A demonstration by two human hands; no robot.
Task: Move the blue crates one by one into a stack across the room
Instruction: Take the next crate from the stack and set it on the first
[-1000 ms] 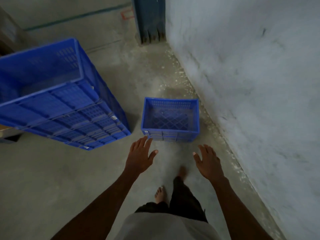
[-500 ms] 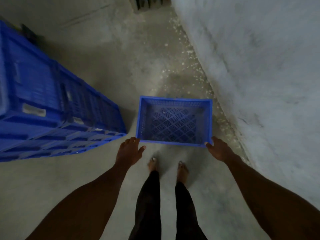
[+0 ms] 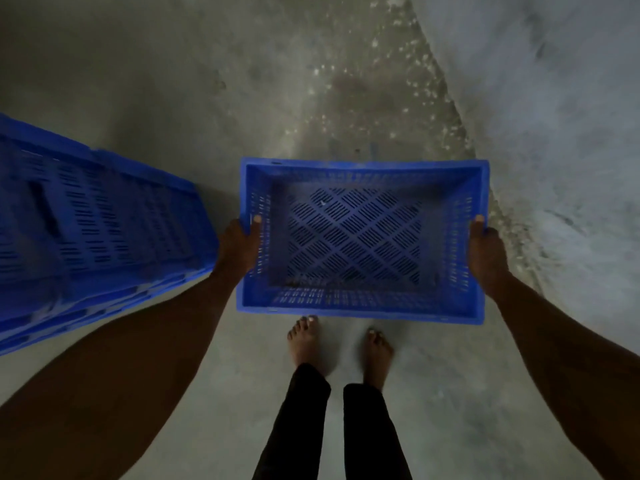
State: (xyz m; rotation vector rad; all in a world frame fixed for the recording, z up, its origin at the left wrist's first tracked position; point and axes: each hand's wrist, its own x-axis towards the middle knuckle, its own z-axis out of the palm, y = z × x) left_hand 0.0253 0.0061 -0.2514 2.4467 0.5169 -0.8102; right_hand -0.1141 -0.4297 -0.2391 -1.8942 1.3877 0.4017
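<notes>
A blue slotted crate (image 3: 362,304) lies right in front of my bare feet, open side up, with nothing inside. My left hand (image 3: 239,249) grips its left rim, thumb hooked over the top edge. On the opposite rim my right hand (image 3: 485,252) holds the crate the same way, thumb over the edge. Whether the crate rests on the floor or is lifted off it cannot be told.
A tall stack of blue crates (image 3: 93,230) stands close on the left, almost touching my left forearm. A grey wall (image 3: 568,116) runs along the right, meeting the concrete floor (image 3: 221,81) in a crumbly seam. Bare floor stretches ahead.
I have bent down over the crate. Both hands went from hovering near its front corners to gripping its left and right rims.
</notes>
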